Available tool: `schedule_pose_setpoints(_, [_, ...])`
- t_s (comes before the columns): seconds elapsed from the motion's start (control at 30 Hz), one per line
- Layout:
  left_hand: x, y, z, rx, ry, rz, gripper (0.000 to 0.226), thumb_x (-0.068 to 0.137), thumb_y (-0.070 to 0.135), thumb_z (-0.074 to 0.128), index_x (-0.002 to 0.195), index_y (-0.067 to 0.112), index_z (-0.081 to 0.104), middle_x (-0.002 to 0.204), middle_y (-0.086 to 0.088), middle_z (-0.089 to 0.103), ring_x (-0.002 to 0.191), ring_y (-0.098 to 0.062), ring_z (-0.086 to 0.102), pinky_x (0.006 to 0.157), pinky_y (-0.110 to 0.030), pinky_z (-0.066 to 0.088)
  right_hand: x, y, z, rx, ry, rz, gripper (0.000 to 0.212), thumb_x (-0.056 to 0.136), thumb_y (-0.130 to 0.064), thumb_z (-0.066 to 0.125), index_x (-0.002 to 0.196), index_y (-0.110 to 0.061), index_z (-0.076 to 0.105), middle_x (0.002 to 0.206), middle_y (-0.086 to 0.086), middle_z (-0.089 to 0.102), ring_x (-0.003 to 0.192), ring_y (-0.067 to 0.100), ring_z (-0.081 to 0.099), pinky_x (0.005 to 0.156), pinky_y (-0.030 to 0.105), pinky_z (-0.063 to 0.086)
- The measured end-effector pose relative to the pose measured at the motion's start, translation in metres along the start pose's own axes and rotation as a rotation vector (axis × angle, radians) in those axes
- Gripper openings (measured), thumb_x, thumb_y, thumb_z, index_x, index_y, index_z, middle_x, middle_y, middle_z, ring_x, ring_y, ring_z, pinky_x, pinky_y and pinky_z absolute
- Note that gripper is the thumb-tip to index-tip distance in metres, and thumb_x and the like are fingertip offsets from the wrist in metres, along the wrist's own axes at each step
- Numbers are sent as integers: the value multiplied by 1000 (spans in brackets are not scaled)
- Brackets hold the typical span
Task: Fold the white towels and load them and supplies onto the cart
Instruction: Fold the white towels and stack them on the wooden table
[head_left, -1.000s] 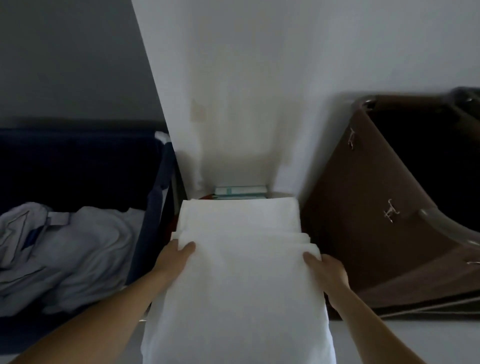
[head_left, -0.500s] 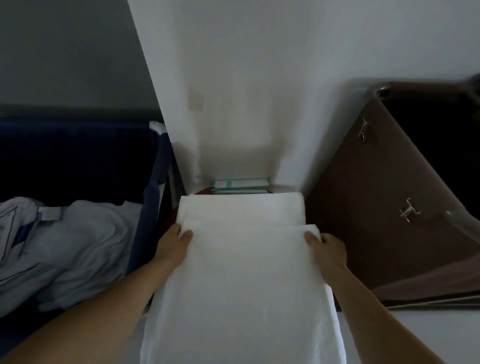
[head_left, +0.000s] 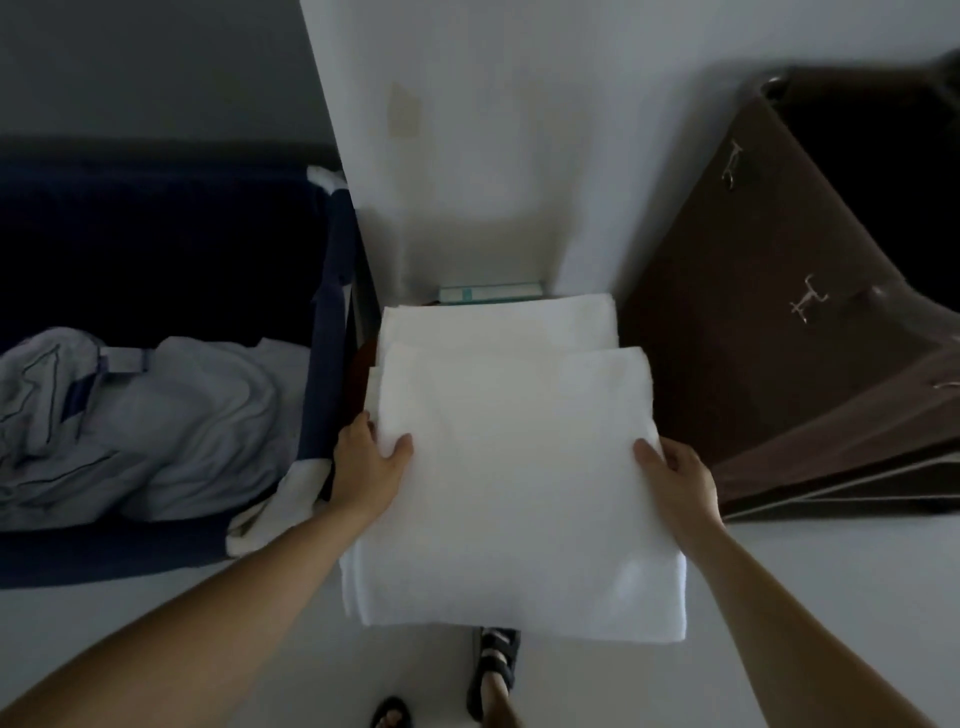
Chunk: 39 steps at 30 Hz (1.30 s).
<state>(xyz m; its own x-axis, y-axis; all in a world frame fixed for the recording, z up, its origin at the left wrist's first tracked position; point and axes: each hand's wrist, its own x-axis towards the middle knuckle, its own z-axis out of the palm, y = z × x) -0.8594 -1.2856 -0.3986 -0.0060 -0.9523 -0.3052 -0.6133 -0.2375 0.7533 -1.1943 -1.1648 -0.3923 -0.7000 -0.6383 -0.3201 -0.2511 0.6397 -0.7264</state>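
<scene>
A folded white towel (head_left: 514, 483) is held flat in front of me. My left hand (head_left: 366, 462) grips its left edge, thumb on top. My right hand (head_left: 675, 478) grips its right edge the same way. The towel's far end overlaps another folded white towel (head_left: 493, 322) that lies on a dark surface against the white wall. What is under the held towel's near half is hidden.
A navy laundry bin (head_left: 332, 270) on the left holds crumpled pale linen (head_left: 135, 415). A brown bag (head_left: 779, 312) with metal clips stands on the right. A teal and white box (head_left: 488, 292) sits behind the towels. My sandalled feet (head_left: 493, 670) show below.
The towel in my hands has come toward me and now covers less of the towel behind it. Its near edge now hangs in view above my feet.
</scene>
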Motion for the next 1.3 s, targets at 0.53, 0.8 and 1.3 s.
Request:
schedule_pose_setpoints(0.53, [-88, -77, -33, -438, -369, -337, 72, 70, 51, 78, 131, 21, 51, 115, 3, 68, 101, -18, 67, 80, -36, 57, -95, 45, -14, 108, -59, 202, 40, 80, -57, 71, 95, -22, 63, 98, 1, 66, 86, 22, 61, 73, 38, 45])
schedule_pose_setpoints(0.8, [-98, -59, -32, -364, -251, -386, 65, 71, 44, 85, 121, 19, 52, 111, -2, 66, 102, -25, 65, 93, -45, 53, -97, 31, -38, 294, -357, 231, 63, 56, -30, 91, 111, -15, 64, 101, 10, 74, 89, 31, 71, 73, 44, 58])
schedule_pose_setpoints(1.3, [-64, 32, -79, -223, -330, -374, 47, 85, 35, 75, 120, 5, 62, 104, -12, 71, 92, -31, 68, 84, -41, 57, -70, -49, -65, 132, -366, 79, 31, 81, -27, 80, 105, -11, 69, 91, 10, 76, 82, 32, 73, 72, 46, 61])
